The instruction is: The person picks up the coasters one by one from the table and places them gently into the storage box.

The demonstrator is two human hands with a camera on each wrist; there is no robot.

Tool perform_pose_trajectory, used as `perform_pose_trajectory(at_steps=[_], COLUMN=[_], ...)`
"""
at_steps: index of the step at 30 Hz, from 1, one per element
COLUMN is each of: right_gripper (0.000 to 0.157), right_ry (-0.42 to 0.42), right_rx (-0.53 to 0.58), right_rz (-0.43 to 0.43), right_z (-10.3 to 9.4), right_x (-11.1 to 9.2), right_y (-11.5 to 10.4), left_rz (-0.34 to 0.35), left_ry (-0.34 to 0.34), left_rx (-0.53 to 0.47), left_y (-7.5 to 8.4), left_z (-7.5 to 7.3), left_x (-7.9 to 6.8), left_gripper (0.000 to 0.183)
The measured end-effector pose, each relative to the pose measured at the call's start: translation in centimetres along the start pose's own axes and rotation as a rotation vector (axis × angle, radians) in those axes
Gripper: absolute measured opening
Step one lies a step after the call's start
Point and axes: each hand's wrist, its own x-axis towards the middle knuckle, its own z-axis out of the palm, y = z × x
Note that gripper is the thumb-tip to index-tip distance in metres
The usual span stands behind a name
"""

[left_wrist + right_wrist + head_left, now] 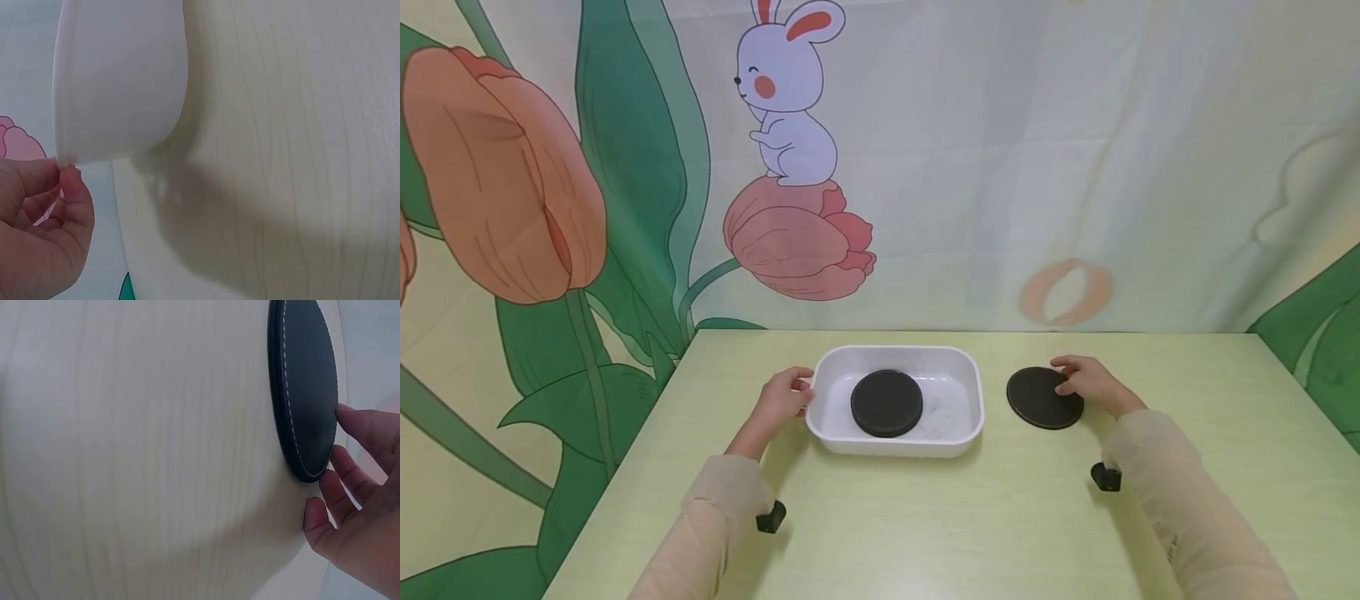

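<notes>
A white rectangular tray with rounded corners and raised walls stands on the table, and a round black coaster lies inside it. My left hand is at the tray's left end. The left wrist view shows that hand pinching the tray's rim between thumb and fingers. To the right of the tray is another round black coaster, edged with pale stitching in the right wrist view. My right hand holds its right edge, thumb on top and fingers along the rim; the undersides of the fingertips are hidden.
The pale wood-grain table ends at a printed curtain behind the tray. Small black devices hang at both wrists, one by the left sleeve and one by the right sleeve.
</notes>
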Motion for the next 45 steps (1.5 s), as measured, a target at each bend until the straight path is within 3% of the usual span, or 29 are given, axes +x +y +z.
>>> perform_pose_trajectory(at_steps=[12,22,30,35,45], right_gripper=[0.047,0.035,0.037,0.038,0.031], right_ry=[-0.141,-0.153,-0.164,-0.194,-0.192], right_rx=[-0.031,-0.068,-0.086,-0.063,-0.078], right_rz=[0.0,0.019,0.08,0.04,0.073], right_z=[-0.2,-0.2,-0.2,-0.5,-0.1], right_x=[-0.3,-0.2,0.2,0.7,-1.2], right_y=[-0.1,-0.3,-0.1,1.0,-1.3], left_rz=[0.001,0.01,0.006,0.005,0.008], left_ry=[-0.002,0.0,0.005,0.004,0.0], left_rx=[0.0,0.001,-0.001,0.0,-0.004], left_y=[-0.1,0.1,0.1,0.1,-0.1], left_z=[0.1,0.0,0.1,0.1,0.0], left_x=[0.1,0.0,-0.1,0.0,0.0], left_gripper=[0.037,0.037,0.037,0.037,0.037])
